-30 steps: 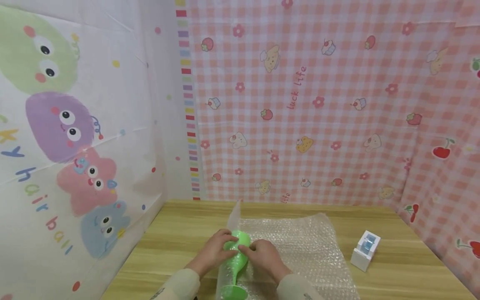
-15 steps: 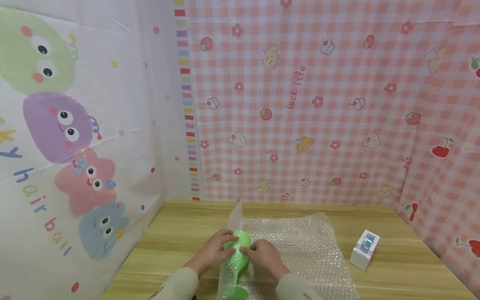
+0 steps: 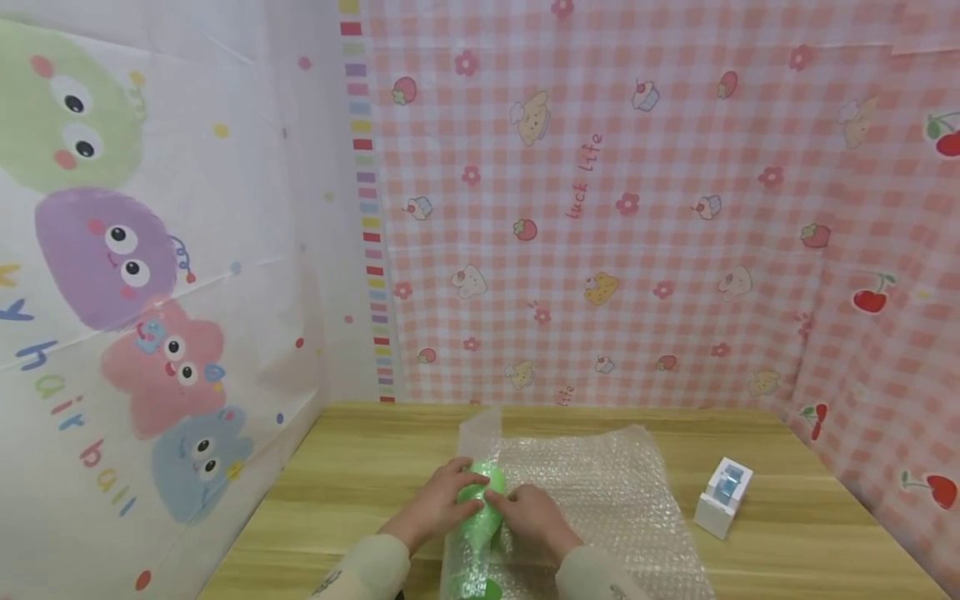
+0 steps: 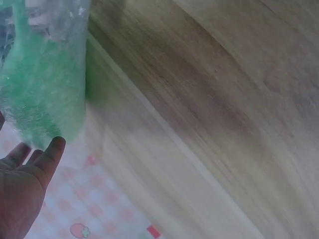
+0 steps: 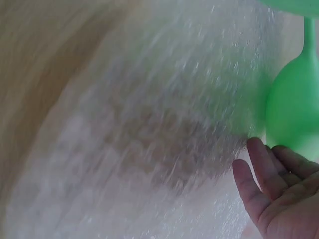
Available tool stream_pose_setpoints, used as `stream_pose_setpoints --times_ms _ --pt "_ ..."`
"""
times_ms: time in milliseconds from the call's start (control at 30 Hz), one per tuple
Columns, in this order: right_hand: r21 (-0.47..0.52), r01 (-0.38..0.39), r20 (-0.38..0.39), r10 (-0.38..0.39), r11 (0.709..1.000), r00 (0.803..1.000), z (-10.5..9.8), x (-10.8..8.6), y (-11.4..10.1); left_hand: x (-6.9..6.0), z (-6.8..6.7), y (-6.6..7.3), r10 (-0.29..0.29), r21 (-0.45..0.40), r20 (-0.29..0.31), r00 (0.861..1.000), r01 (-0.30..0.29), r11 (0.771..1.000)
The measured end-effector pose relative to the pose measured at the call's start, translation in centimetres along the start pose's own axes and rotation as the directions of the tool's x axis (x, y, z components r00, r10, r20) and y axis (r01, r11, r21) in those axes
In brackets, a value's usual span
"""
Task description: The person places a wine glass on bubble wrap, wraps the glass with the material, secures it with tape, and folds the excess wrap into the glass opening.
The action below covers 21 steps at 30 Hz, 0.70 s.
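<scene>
Left hand (image 3: 441, 502) and right hand (image 3: 534, 514) grasp green goblet (image 5: 297, 105) half-covered by bubble wrap (image 3: 611, 492), which could spring back if either slackens.

Between my left hand (image 3: 438, 504) and right hand (image 3: 534, 512): goblet (image 5: 294, 107), bright even green. Right of both, bubble wrap (image 3: 607, 500), clear, speckled with whitish glints. Farther right, block (image 3: 716, 510), white, pale blue middle. Under my hands, table (image 3: 345, 467), yellow-brown, streaky grain. Beyond, cloth (image 3: 637, 250), pink-white check, strawberries. Far left, sheet (image 3: 247, 325), white; green, purple, pink, blue creatures.
</scene>
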State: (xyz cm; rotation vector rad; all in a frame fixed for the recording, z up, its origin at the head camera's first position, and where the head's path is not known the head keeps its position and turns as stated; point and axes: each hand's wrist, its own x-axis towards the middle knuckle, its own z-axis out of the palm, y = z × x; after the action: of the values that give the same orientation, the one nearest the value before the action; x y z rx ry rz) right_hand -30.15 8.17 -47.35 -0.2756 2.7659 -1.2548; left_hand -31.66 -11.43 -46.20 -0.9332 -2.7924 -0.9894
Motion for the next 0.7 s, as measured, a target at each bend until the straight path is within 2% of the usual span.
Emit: stream_pose_setpoints --times_ms 133,233,367,567,700 --pt "-0.003 -0.018 -0.006 0.018 1.0 1.0 0.25 -0.04 -0.04 -0.13 0.16 -0.16 -0.023 -0.014 0.009 1.0 0.023 1.0" --pt "0.004 -0.037 0.003 0.037 0.999 0.999 0.23 0.0 -0.02 -0.33 0.01 -0.15 -0.052 -0.059 0.019 0.998 0.053 0.997" --pt "0.026 -0.046 0.026 0.045 0.999 0.999 0.07 0.03 0.02 -0.6 -0.33 -0.18 -0.063 -0.103 0.028 0.998 0.065 0.993" --pt "0.063 -0.029 0.048 0.026 0.998 0.999 -0.07 -0.06 0.17 -0.75 -0.44 -0.36 -0.019 -0.089 0.041 0.999 0.023 0.996" --pt "0.032 -0.02 0.03 0.019 0.999 0.999 -0.2 -0.09 -0.02 -0.69 -0.31 -0.48 -0.012 -0.062 0.039 0.999 0.015 0.998"
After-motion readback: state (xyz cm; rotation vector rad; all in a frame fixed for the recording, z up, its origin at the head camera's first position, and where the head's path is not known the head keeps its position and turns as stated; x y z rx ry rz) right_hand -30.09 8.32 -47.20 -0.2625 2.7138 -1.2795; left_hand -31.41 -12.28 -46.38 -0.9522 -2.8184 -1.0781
